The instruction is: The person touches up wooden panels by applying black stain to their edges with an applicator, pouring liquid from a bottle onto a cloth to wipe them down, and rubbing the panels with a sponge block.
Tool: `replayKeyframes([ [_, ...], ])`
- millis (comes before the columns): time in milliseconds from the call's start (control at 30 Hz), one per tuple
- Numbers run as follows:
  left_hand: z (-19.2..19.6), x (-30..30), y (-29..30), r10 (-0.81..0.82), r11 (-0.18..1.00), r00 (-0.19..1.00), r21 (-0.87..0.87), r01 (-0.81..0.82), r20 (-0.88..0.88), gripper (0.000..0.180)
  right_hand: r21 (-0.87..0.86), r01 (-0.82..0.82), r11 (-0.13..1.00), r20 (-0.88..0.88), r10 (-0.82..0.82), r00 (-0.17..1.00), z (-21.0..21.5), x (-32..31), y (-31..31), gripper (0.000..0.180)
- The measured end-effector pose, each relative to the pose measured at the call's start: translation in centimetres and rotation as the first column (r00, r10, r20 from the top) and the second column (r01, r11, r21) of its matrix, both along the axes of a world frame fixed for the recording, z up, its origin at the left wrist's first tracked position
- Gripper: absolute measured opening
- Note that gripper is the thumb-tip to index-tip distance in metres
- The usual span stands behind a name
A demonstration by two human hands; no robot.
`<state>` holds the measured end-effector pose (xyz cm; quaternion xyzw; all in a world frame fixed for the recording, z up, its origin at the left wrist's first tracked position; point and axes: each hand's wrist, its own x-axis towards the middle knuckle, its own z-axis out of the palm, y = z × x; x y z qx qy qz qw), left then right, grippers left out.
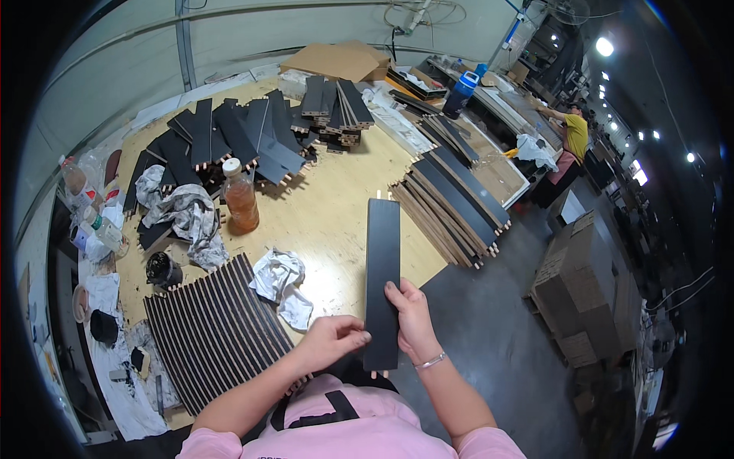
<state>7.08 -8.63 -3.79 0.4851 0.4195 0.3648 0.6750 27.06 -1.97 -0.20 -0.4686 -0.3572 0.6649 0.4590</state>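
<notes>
Upright in front of me is a long black wooden board (381,268) with pale dowels sticking out of both short ends. My right hand (414,315) grips its right edge, thumb across the black face and the other fingers behind. My left hand (334,342) is at the lower left edge, its fingers curled and the thumb tip touching or almost touching the board. Whether those curled fingers hold anything small is hidden. Left of my hands, many similar boards stand on edge in a tight row (218,329). A crumpled white cloth (280,284) lies beside that row.
Black boards are heaped (245,138) at the back of the wooden table (329,206); another stack (451,203) leans at the right. A bottle of amber liquid (241,200), stained rags (187,214) and a dark pot (163,269) stand left. Cardboard boxes (585,287) and a person (573,141) are right.
</notes>
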Motion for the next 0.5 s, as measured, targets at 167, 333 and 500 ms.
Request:
replayKeyframes([
  [167,-1.3,2.9,1.3,0.076,0.987,0.987,-0.150,-0.054,0.143,0.021,-0.021,0.004,1.000,-0.097,-0.006,0.995,-1.1,1.3,3.4,0.015],
  [333,0.8,7.4,4.5,0.221,0.964,0.953,-0.192,-0.182,0.208,0.029,-0.037,-0.047,0.998,-0.157,0.040,0.987,-0.3,3.4,8.2,0.023],
  [500,0.8,11.1,6.8,0.201,0.961,0.950,-0.237,-0.144,0.239,0.035,0.009,-0.091,0.996,-0.193,0.092,0.977,0.6,7.0,12.9,0.022],
])
